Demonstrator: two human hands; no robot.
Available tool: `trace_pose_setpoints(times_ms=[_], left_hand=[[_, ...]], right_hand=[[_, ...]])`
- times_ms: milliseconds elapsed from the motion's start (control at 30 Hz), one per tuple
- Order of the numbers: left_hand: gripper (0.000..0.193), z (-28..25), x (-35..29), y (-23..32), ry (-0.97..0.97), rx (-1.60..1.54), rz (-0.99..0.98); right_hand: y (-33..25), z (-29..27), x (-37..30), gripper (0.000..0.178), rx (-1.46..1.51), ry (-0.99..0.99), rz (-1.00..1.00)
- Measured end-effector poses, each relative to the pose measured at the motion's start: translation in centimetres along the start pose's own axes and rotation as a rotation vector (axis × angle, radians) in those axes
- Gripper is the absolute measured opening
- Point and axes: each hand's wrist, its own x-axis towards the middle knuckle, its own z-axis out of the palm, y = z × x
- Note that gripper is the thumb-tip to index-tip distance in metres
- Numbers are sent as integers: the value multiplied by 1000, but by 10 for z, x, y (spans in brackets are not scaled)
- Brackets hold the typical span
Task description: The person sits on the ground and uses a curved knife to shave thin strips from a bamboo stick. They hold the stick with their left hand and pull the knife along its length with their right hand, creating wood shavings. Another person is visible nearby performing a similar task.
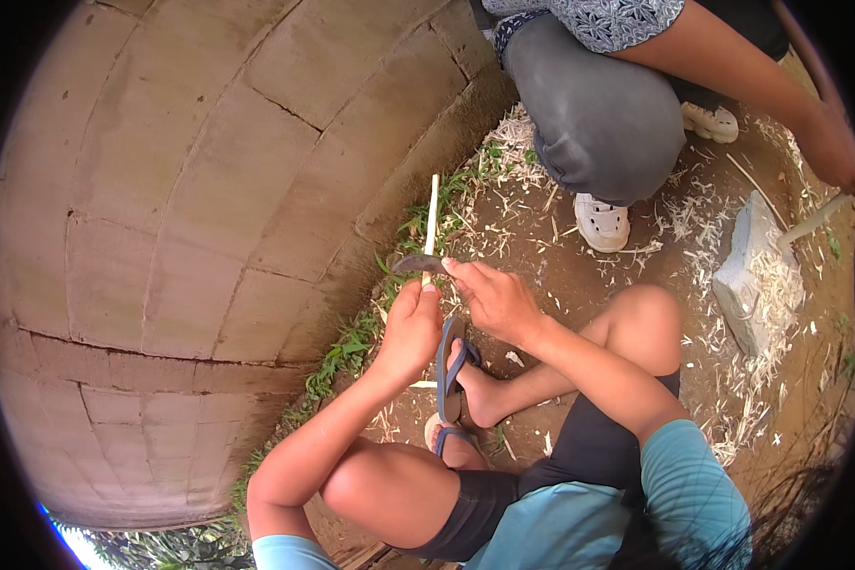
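Left hand (411, 323): the grip wraps round the near part of the pale stick (432, 218), thumb lying along it.
Pale stick: slim and straight, in front of the seated person, its free end pointing away from the body and seen against the wall (209, 190).
Right hand (497, 299): just beyond the left one, the grip pinching one end of the dark curved blade (415, 263) (what lies inside the fingers is hidden from me).
Dark curved blade: set crosswise over the stick, just above the left fist; I cannot tell how deep its edge sits.
Ground (541, 237): brown earth strewn with pale shavings (769, 294), with green weeds (351, 351) along the wall's foot.
Pale stone (743, 261): at the right, rough and angular, shavings heaped against its side.
Co-worker: opposite, in grey trousers (598, 114) and a white clog (602, 224); one hand (831, 152) is near a second stick (817, 220) by the stone (whether it holds this, I cannot tell).
Person's feet: in blue-strapped sandals (451, 370), below the hands.
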Motion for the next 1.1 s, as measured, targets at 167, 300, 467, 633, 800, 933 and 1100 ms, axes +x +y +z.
trace_pose_setpoints(times_ms=[167, 300, 467, 633, 800, 933, 1100], left_hand=[[16, 1, 1, -7, 38, 193, 153], [18, 5, -3, -6, 26, 173, 49], [19, -6, -5, -15, 17, 187, -13], [21, -15, -7, -14, 43, 178, -92], [24, 0, -42, 1, -212, 457, 95], [21, -6, -53, 17, -124, 224, 11], [21, -44, -25, -5, 37, 11, -48]], right_hand=[[6, -7, 5, 37, -44, -11, -34], [23, -10, 26, 25, 62, 76, 279], [29, 14, 9, 31, 64, 103, 226], [18, 24, -2, 38, -124, -85, 69], [127, 18, 8, 24, 74, 110, 587], [73, 24, 22, 21, 39, 34, 565], [43, 37, 13, 24, 591, 53, 771]])
